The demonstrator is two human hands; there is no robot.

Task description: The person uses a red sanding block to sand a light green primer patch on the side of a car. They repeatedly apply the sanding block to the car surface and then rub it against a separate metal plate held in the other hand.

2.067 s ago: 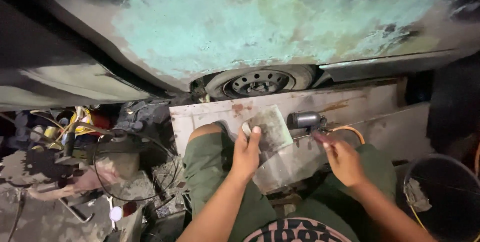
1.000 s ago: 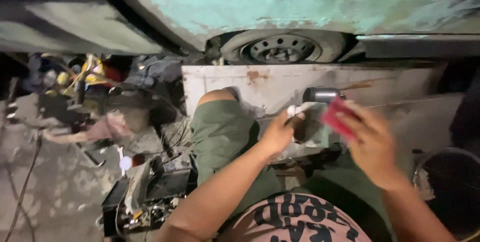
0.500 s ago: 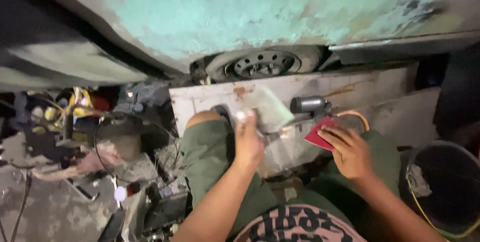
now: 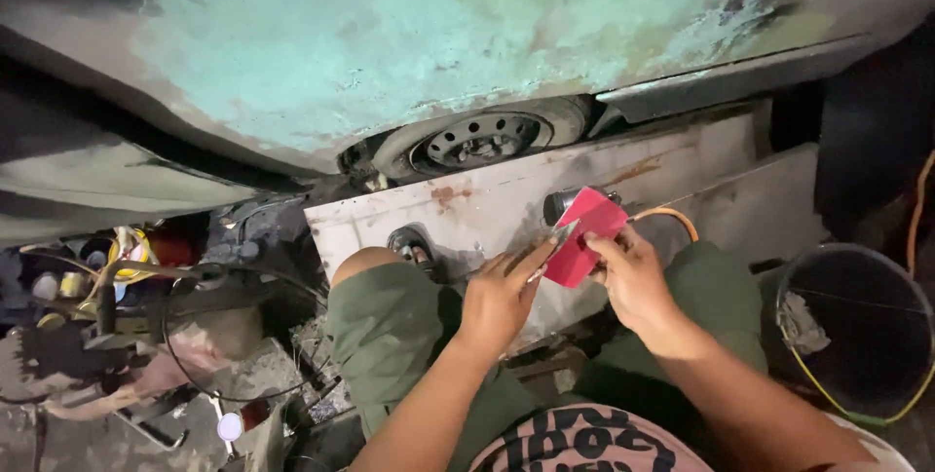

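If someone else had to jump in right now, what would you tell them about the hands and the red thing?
Left hand: fingers stretched out, fingertips on a small grey blade-like piece at the red card's edge.
Right hand: pinching the red card from its right side.
Both sit over the pale rusty metal panel across the knees, beside a grey tool with an orange hose.
Behind: car wheel. Right: black bucket.
What is finished or left cannot be told from this view.

Room ahead of the hands is closed off by the metal panel [image 4: 506, 201]; a black bucket [image 4: 857, 336] blocks the right, and tool clutter [image 4: 146, 336] the left.
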